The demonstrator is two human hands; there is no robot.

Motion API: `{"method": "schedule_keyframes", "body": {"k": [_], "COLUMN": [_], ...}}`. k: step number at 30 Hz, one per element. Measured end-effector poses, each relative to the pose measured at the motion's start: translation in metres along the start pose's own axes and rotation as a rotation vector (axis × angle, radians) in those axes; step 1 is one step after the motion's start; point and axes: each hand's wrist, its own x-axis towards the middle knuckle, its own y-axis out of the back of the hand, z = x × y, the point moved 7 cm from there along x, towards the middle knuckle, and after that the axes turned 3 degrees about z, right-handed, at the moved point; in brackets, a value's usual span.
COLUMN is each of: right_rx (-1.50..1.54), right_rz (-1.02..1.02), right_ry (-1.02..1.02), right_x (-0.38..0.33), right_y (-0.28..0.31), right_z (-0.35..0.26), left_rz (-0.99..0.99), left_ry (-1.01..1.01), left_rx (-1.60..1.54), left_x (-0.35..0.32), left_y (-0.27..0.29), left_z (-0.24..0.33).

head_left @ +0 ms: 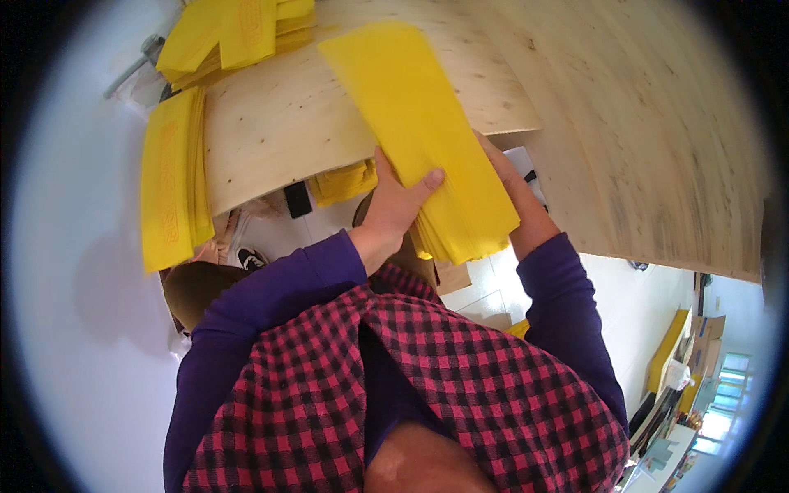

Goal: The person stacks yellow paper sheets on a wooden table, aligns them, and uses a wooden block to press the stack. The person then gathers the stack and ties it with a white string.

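Note:
I hold a thick stack of long yellow fabric pieces [427, 131] at a slant over the front edge of the wooden table, its far end above the tabletop. On its left side my left hand [399, 201] is closed, the thumb lying on the top piece and the fingers out of sight. At the right edge my right hand [505, 168] presses close against the stack, with most of its fingers hidden by the fabric. Several layers fan out at the stack's near end.
More printed yellow fabric pieces hang over the left edge of the wooden table [271, 140], and a larger yellow pile [238, 37] lies at the far left. A raised plywood board [641, 123] stands on the right. Below the table edge are yellow bundles [341, 182] and a dark phone-like rectangle [297, 200].

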Motion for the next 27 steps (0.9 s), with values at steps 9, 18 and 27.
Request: {"method": "schedule_keyframes", "body": {"k": [9,18,27], "right_rx": [-0.299,-0.263,0.054], "right_rz": [-0.229,-0.102,0.156], "right_ry": [-0.277,-0.467,-0.006], "right_x": [0.046,0.049,-0.014], "right_y": [-0.047,-0.015,0.061], "right_z": [0.024,0.027,0.040], "left_rz": [0.193,0.330,0.347], "left_ry": [-0.039,0.064,0.126], "left_rx": [-0.128,-0.348,-0.460], "left_x": [-0.037,-0.025,-0.014], "left_y": [0.043,0.052,0.039], "left_z": [-0.012,-0.032,-0.043]}}
